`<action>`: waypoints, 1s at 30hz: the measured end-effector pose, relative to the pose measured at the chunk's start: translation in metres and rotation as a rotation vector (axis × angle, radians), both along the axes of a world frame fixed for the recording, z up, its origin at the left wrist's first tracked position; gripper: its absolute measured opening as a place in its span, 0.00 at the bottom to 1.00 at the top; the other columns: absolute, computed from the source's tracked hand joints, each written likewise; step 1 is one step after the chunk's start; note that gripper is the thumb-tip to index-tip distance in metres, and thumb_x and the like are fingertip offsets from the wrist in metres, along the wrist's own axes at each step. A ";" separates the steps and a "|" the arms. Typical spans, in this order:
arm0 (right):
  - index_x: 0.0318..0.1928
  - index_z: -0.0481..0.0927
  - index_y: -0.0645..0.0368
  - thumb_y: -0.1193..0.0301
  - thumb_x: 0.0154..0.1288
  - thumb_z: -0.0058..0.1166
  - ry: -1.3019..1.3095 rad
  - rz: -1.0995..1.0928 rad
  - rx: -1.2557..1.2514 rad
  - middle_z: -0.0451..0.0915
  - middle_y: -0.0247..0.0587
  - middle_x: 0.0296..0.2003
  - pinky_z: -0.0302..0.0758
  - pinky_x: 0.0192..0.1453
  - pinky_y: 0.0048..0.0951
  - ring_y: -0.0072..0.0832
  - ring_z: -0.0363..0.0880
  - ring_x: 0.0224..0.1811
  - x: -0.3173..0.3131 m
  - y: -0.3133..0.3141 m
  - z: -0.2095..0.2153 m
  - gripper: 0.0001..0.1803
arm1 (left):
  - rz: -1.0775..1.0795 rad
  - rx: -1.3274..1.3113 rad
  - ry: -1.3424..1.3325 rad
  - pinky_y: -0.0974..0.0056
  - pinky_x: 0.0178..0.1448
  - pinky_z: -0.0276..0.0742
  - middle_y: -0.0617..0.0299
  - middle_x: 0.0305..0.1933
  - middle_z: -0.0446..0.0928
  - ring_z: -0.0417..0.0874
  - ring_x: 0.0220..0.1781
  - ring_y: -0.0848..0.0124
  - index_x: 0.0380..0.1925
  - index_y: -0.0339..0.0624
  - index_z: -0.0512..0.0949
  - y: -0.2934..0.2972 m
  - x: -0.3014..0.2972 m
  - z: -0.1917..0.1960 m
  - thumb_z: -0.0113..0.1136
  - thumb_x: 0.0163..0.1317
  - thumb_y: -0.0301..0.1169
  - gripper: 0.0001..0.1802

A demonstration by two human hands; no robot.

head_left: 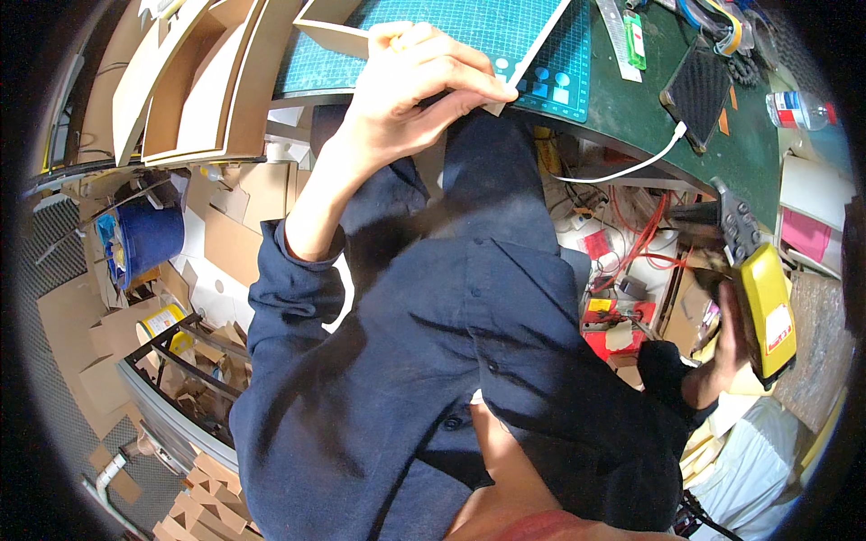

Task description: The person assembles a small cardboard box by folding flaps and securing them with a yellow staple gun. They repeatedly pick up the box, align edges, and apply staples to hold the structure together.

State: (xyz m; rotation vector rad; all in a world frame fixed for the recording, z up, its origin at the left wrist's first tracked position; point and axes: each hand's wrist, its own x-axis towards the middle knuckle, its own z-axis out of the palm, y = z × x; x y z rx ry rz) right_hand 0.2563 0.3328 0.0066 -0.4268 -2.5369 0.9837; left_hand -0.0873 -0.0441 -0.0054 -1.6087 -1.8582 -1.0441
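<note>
- Left hand (424, 86), nearer, pinches a pale strip (541, 43) by its near end; it slants far-right.
- Right hand (714, 361): beside yellow tool (767, 311); grasp I can't tell.

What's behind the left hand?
Part of the teal mat shows beyond the left hand; a thin strip meets its fingertips. Whatever its palm and fingers cover is hidden.
</note>
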 end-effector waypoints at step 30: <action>0.51 0.86 0.54 0.68 0.60 0.70 -0.025 0.359 -0.528 0.86 0.35 0.52 0.59 0.75 0.38 0.31 0.78 0.60 -0.157 -0.143 -0.103 0.17 | -0.021 -0.029 -0.030 0.68 0.51 0.67 0.66 0.35 0.85 0.84 0.36 0.72 0.36 0.47 0.86 -0.001 0.001 0.005 0.75 0.49 0.21 0.14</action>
